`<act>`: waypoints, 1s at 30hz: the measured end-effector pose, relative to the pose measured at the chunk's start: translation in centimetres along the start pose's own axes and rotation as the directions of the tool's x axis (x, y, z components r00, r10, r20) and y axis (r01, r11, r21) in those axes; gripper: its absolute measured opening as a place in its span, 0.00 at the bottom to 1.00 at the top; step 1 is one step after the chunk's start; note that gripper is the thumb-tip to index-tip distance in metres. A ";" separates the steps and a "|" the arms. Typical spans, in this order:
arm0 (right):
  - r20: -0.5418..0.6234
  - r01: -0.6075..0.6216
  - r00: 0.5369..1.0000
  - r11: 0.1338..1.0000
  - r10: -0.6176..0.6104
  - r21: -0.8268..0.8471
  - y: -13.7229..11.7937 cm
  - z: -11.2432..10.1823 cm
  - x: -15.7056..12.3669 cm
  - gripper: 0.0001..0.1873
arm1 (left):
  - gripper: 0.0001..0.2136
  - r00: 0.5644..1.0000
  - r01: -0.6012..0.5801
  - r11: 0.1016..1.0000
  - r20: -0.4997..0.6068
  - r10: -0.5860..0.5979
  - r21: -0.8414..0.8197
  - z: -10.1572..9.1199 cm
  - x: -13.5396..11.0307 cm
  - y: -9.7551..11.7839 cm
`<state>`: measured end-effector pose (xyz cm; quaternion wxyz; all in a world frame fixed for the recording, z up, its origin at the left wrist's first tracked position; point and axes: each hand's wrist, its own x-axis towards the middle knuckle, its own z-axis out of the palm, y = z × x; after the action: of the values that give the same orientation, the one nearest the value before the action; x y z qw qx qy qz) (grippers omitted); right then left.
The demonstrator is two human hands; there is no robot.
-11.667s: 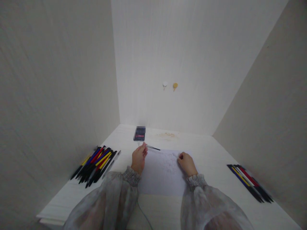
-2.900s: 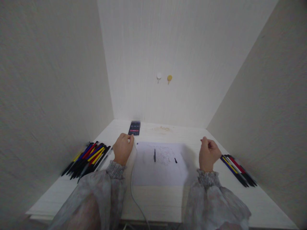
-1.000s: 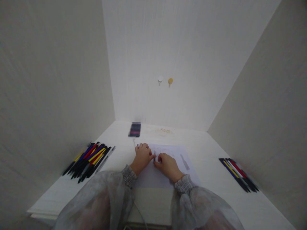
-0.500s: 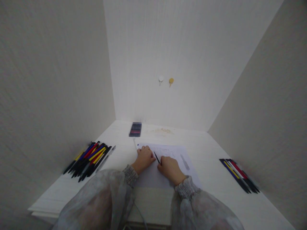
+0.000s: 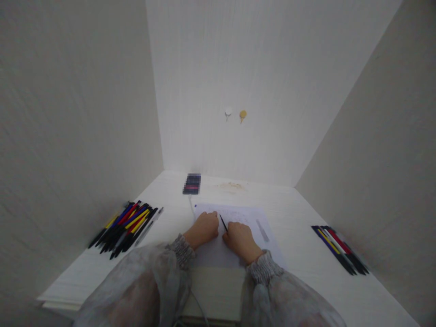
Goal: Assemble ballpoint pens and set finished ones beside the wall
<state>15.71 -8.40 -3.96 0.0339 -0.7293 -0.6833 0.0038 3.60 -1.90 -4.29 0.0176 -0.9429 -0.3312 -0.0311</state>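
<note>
A sheet of paper [image 5: 218, 254] with faint printed marks lies flat on the white desk. Over its middle, my right hand [image 5: 242, 241] is closed around a thin black pen [image 5: 223, 222], whose far end sticks out up and to the left. My left hand [image 5: 203, 228] is on the left part of the sheet, fingers curled together just left of the pen and apart from it. Whatever those fingers may hold is hidden. A grey elongated shape [image 5: 262, 230] shows on the paper's right side.
A heap of pens [image 5: 131, 227] in several colours lies left, against the wall. On the right is a smaller row of pens [image 5: 339, 250]. A blurred dark object [image 5: 192, 184] with a cable stands at the back. Two hooks [image 5: 243, 114] are on the back wall.
My left hand's fingers have drawn together and its fingertips have shifted slightly upward and right on the paper. My right hand and the pen have barely moved.
</note>
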 end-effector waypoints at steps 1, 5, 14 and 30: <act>-0.008 -0.016 1.000 1.000 0.016 0.008 0.0 0.0 0.1 0.12 | 0.08 1.000 0.012 1.000 0.001 -0.012 -0.006 0.0 -0.1 0.0; -0.060 -0.112 0.991 0.992 0.116 0.060 0.3 -0.5 0.3 0.11 | 0.07 0.996 0.071 0.988 -0.038 -0.077 -0.137 0.3 -0.3 -0.6; -0.384 0.090 0.911 0.832 0.154 0.547 1.7 -1.0 0.0 0.07 | 0.08 0.844 -0.065 0.008 -0.059 -0.533 -0.998 -0.9 0.1 -3.1; -0.304 0.284 0.950 0.611 -0.074 0.738 0.5 0.7 -0.3 0.09 | 0.17 0.824 -0.314 -0.479 0.015 -0.566 -0.819 -1.3 -0.2 -2.8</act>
<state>16.10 -8.68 -4.71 0.4272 -0.5655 -0.6754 0.2038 1.68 0.09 -2.95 -0.7105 -0.3737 -0.2494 -0.5417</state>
